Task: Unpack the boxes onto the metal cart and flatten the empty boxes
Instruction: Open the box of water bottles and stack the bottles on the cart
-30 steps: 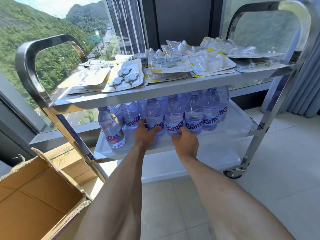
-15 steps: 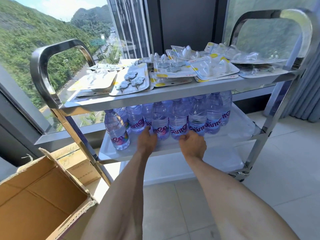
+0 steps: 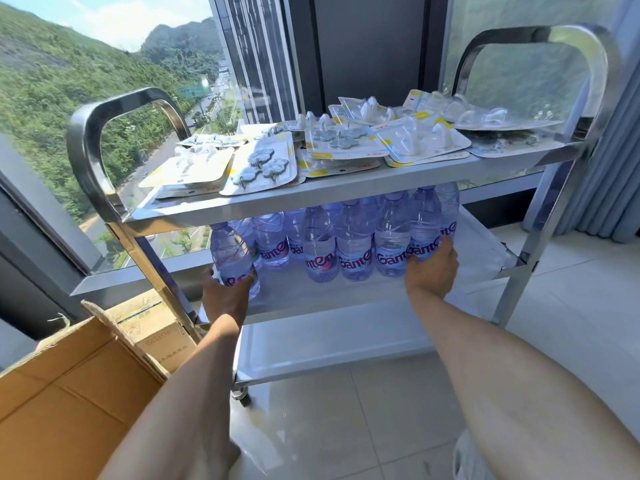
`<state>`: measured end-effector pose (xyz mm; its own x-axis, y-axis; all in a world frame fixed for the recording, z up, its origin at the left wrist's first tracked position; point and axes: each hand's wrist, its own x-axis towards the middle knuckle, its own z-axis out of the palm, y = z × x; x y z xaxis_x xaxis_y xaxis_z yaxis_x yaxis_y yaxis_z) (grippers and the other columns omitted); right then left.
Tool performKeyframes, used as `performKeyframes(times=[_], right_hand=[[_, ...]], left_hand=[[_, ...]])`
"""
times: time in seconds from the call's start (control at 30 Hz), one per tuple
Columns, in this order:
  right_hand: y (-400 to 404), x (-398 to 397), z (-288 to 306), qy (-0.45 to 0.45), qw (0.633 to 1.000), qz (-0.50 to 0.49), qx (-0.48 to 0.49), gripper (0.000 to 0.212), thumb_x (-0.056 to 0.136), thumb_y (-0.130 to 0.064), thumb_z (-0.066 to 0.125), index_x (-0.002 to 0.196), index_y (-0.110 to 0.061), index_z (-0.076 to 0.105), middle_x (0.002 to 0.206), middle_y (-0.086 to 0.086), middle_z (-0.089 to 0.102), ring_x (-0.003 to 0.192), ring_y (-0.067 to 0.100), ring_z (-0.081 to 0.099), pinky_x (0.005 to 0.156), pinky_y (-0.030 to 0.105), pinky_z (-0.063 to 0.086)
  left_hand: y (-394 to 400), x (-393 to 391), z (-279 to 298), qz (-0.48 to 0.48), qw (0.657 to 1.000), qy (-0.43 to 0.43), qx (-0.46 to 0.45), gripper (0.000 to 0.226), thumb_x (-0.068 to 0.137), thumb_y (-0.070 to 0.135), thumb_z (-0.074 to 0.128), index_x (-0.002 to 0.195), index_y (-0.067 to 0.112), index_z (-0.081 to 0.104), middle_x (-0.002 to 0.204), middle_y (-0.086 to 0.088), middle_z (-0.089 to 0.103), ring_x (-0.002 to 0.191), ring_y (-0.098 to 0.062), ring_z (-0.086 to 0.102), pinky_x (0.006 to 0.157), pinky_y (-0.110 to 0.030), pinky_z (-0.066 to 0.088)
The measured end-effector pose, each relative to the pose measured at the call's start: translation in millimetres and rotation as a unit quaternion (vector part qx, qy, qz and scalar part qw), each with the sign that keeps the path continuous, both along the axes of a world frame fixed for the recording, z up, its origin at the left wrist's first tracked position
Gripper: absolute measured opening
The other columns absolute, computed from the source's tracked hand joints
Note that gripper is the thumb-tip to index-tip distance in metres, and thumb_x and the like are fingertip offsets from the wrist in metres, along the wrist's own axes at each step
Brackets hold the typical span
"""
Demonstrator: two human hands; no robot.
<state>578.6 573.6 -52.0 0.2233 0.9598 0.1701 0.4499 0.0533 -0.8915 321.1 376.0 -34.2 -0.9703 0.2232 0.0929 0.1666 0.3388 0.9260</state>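
water bottles (image 3: 349,247) stand in a tight cluster on the middle shelf of the metal cart (image 3: 346,195). the left hand (image 3: 225,296) grips the lone bottle (image 3: 233,259) at the cluster's left end, fingers curled round its base. the right hand (image 3: 431,271) holds the bottle at the right end, fingers wrapped on its label. blister packs of hooks (image 3: 263,168) cover the top shelf. an open cardboard box (image 3: 69,386) sits lower left.

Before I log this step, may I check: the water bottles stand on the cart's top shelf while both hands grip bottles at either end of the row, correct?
Not quite. The head view shows the water bottles on the middle shelf; the top shelf holds hook packs. The left hand and right hand do grip end bottles.
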Motion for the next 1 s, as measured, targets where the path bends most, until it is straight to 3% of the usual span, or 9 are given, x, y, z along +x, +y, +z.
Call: performKeyframes(times=[0.23, 0.37, 0.53, 0.67, 0.8, 0.9, 1.0], right_hand=[[14.4, -0.8, -8.1, 0.016, 0.999, 0.006, -0.030, 0.068, 0.086, -0.016, 0.068, 0.144, -0.015, 0.033, 0.130, 0.017, 0.056, 0.118, 0.037, 0.054, 0.095, 0.046, 0.046], [16.7, -4.5, -10.5, 0.003, 1.000, 0.017, -0.006, 0.069, 0.087, -0.016, 0.066, 0.147, -0.018, 0.031, 0.131, 0.017, 0.056, 0.118, 0.038, 0.054, 0.098, 0.050, 0.046], [14.4, -3.9, -11.4, -0.032, 0.999, 0.013, 0.004, 0.070, 0.086, -0.013, 0.067, 0.146, -0.015, 0.031, 0.128, 0.019, 0.057, 0.115, 0.039, 0.055, 0.097, 0.050, 0.045], [16.6, 2.9, -15.1, -0.051, 0.998, 0.038, 0.023, 0.068, 0.086, -0.016, 0.067, 0.145, -0.012, 0.033, 0.130, 0.018, 0.055, 0.117, 0.037, 0.053, 0.098, 0.049, 0.044], [18.0, 6.8, -15.9, -0.049, 0.997, 0.058, 0.016, 0.069, 0.087, -0.019, 0.065, 0.147, -0.012, 0.030, 0.130, 0.020, 0.055, 0.118, 0.038, 0.052, 0.100, 0.047, 0.043], [17.3, 7.6, -18.4, -0.047, 0.997, 0.057, 0.018, 0.068, 0.087, -0.019, 0.064, 0.146, -0.010, 0.031, 0.131, 0.020, 0.053, 0.120, 0.038, 0.051, 0.101, 0.047, 0.041], [17.9, 9.4, -20.8, -0.046, 0.997, 0.054, 0.031, 0.064, 0.085, -0.016, 0.065, 0.142, -0.008, 0.037, 0.127, 0.021, 0.055, 0.118, 0.039, 0.051, 0.099, 0.047, 0.040]], left_hand=[[9.6, 1.0, -8.5, -0.037, 0.998, 0.053, -0.021, 0.068, 0.073, 0.050, 0.079, 0.125, 0.014, 0.052, 0.119, -0.011, 0.066, 0.104, -0.036, 0.063, 0.088, -0.042, 0.052], [20.4, 10.8, -11.6, -0.098, 0.992, 0.077, -0.021, 0.069, 0.073, 0.049, 0.079, 0.127, 0.017, 0.049, 0.122, -0.009, 0.066, 0.107, -0.032, 0.063, 0.091, -0.039, 0.051], [48.0, 30.9, -11.7, -0.166, 0.983, 0.079, 0.001, 0.068, 0.075, 0.043, 0.080, 0.129, 0.021, 0.047, 0.118, 0.002, 0.065, 0.106, -0.022, 0.063, 0.085, -0.025, 0.044], [64.8, 35.5, -15.2, -0.183, 0.980, 0.067, 0.031, 0.059, 0.075, 0.031, 0.081, 0.122, 0.016, 0.049, 0.115, 0.001, 0.065, 0.103, -0.021, 0.063, 0.080, -0.025, 0.043], [66.3, 33.6, -20.4, -0.157, 0.983, 0.092, 0.011, 0.056, 0.078, 0.036, 0.076, 0.124, 0.018, 0.052, 0.120, -0.003, 0.065, 0.106, -0.025, 0.061, 0.084, -0.028, 0.042], [63.1, 29.3, -20.0, -0.042, 0.993, 0.114, -0.014, 0.051, 0.080, 0.042, 0.064, 0.125, 0.022, 0.051, 0.123, -0.008, 0.059, 0.112, -0.031, 0.057, 0.091, -0.041, 0.046], [58.0, 7.9, -16.7, 0.051, 0.997, 0.052, 0.000, 0.061, 0.075, 0.027, 0.068, 0.131, 0.014, 0.045, 0.130, -0.013, 0.051, 0.117, -0.036, 0.054, 0.094, -0.043, 0.045]])
